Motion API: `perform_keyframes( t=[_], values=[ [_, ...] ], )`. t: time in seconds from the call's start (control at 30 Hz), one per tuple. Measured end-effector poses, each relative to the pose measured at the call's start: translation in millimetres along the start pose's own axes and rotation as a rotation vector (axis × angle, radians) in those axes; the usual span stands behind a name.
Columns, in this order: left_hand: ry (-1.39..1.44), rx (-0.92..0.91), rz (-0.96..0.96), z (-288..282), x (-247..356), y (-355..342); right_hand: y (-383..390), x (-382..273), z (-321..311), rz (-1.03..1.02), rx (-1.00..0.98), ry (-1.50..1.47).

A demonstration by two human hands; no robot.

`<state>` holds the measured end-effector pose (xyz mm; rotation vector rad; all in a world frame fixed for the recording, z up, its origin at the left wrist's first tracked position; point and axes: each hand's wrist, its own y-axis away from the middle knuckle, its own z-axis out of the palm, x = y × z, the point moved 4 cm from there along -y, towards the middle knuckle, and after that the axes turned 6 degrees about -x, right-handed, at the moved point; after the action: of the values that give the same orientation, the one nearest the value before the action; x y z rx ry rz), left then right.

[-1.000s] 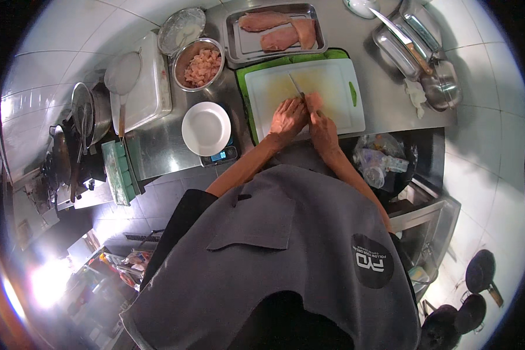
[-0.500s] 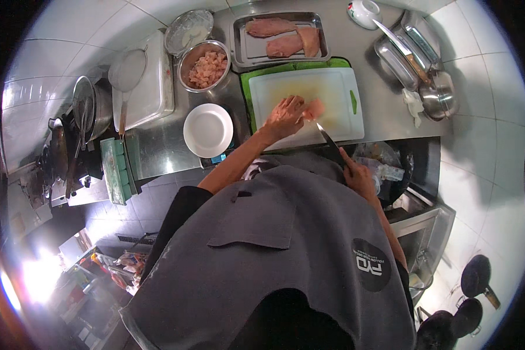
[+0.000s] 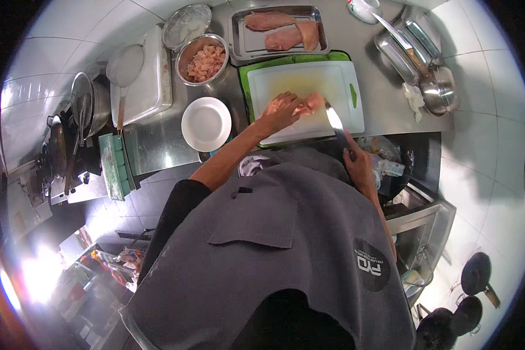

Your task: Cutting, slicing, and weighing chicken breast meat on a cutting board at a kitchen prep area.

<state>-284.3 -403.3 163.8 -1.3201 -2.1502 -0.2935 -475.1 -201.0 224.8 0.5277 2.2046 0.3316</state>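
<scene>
Curled fingers of my left hand [image 3: 281, 111] press on a small piece of raw pale-pink meat [image 3: 314, 102], likely poultry, on the white cutting board [image 3: 268, 79]. My right hand [image 3: 359, 164] is closed round the handle of a knife [image 3: 334, 119]. The blade slants up and left over the board's near edge, its tip beside the right end of the meat. Part of the meat is hidden under my left fingers. Beneath the board lies a green cloth or mat [image 3: 244, 99].
Behind the board stands a metal tray [image 3: 237, 35] with larger raw meat pieces. A steel bowl [image 3: 182, 69] of diced meat and a white plate [image 3: 206, 124] stand to the left. Metal containers [image 3: 396, 58] and another knife [image 3: 399, 38] are at the right.
My right hand has risen slightly, and the knife has turned so that its blade now shines. The knife tip has moved up and right. My left hand stays on the meat.
</scene>
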Motion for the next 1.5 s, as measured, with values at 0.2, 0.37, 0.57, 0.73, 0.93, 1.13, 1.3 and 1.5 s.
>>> perform_keyframes(
  t=[0.2,0.37,0.57,0.73,0.93,1.13,1.3,1.5],
  values=[
    [0.474,-0.13,-0.703,-4.4,-9.2,10.6,-11.3,-15.5,6.9,-0.149,-0.008,0.012],
    [0.636,-0.072,-0.835,-8.1,-10.8,38.9,-24.5,-19.4,21.3,-0.172,-0.076,0.055],
    [0.397,0.041,-0.714,-8.9,-10.6,63.7,-40.8,-32.3,49.7,-0.317,-0.05,0.02],
    [0.045,0.309,-0.34,-18.0,16.6,65.4,-46.2,-49.9,80.2,-0.259,-0.054,0.003],
    [-0.025,0.286,-0.234,5.3,16.5,61.1,-37.1,-53.1,98.0,-0.337,0.057,0.115],
    [-0.106,0.328,-0.17,11.8,13.9,62.4,-27.1,-44.1,102.5,-0.285,-0.005,0.239],
    [-0.122,0.351,-0.144,14.0,12.4,58.3,-54.6,-54.1,112.7,-0.446,0.084,0.299],
    [-0.096,0.373,-0.342,10.4,2.6,54.9,-41.2,-48.8,108.3,-0.392,0.03,0.305]
  ],
)
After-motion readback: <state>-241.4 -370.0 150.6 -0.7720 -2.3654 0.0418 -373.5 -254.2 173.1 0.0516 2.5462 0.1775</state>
